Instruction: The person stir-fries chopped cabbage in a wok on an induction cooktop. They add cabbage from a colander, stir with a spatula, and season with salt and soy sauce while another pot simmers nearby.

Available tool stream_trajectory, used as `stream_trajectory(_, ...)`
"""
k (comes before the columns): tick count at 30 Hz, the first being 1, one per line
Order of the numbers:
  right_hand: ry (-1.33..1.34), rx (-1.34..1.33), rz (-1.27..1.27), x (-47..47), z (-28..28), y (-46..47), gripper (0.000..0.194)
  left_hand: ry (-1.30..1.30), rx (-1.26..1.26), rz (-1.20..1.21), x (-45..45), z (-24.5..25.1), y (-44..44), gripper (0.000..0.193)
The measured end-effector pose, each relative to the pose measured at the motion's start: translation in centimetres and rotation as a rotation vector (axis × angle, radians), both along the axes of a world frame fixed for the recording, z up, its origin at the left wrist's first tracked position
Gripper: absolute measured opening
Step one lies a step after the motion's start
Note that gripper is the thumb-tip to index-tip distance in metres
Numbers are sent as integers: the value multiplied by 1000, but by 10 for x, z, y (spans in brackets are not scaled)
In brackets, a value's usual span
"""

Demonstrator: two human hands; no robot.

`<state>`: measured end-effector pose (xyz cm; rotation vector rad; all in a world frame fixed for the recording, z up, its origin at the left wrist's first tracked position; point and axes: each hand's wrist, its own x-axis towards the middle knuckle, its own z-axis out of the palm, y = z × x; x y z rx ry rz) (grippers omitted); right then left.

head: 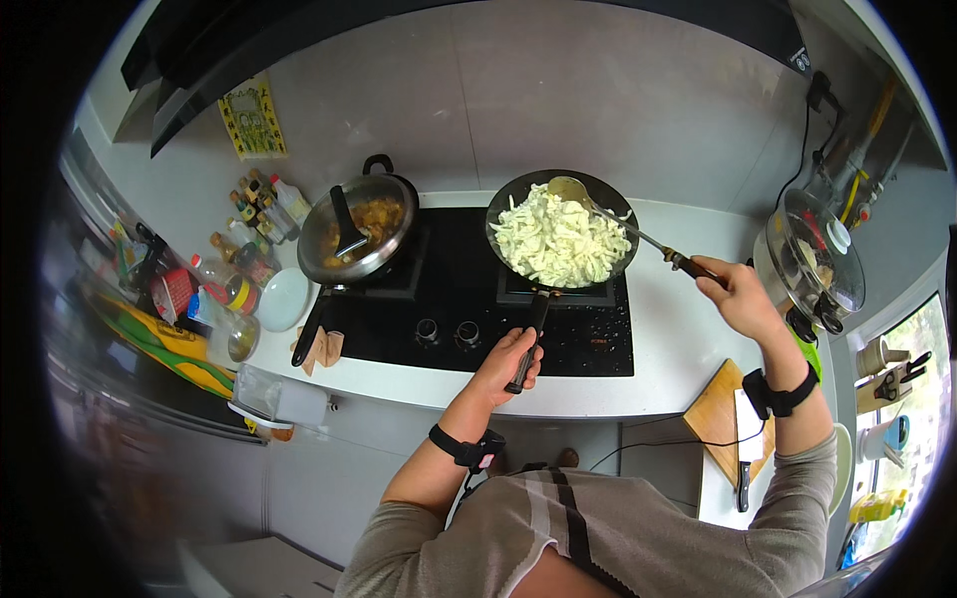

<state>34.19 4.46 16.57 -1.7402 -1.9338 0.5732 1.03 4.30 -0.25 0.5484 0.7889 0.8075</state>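
My left hand [512, 364] is closed around the black handle of a frying pan [628, 205] on the right burner of the cooktop. Pale green shredded cabbage [557, 239] is heaped in this pan, almost up to its rim. In my right hand [736, 295] is the dark grip of a long metal ladle [572, 189]. The ladle's bowl rests against the far edge of the cabbage, its back facing up. On the left burner stands a second pan [321, 254] under a glass lid with an upright black handle. Brown chunks of food show through the glass.
Seasoning bottles [258, 213], a white plate [284, 299] and a metal bowl [243, 338] crowd the left counter. At right stands a glass-lidded pot [811, 258]. A kitchen knife [748, 433] lies on a wooden cutting board [714, 404]. The range hood [463, 6] overhangs the stove.
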Motion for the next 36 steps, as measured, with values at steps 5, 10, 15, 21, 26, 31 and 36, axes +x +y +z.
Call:
stream_trajectory(5,-198,103,-55,6,6,25,33,-5,10,-5,0,-3,0,26)
stream_trajectory(10,-86,6,-125,-7,-48,100,31,3,6,-7,1,-3,1,25)
stream_trajectory(15,16,-17,64,-19,-59,104,33,17,20,-6,1,-3,0,24)
stream_trajectory(21,-381,180,151,-14,6,44,33,0,9,-2,1,-5,2,24)
stream_trajectory(26,-583,271,181,-29,55,2,35,12,27,-3,1,-4,2,25)
stream_trajectory(31,-615,306,157,-37,100,-39,35,-22,8,-1,1,-4,2,24)
stream_trajectory(36,-660,258,237,-54,108,-64,30,-46,22,-61,0,-6,5,21)
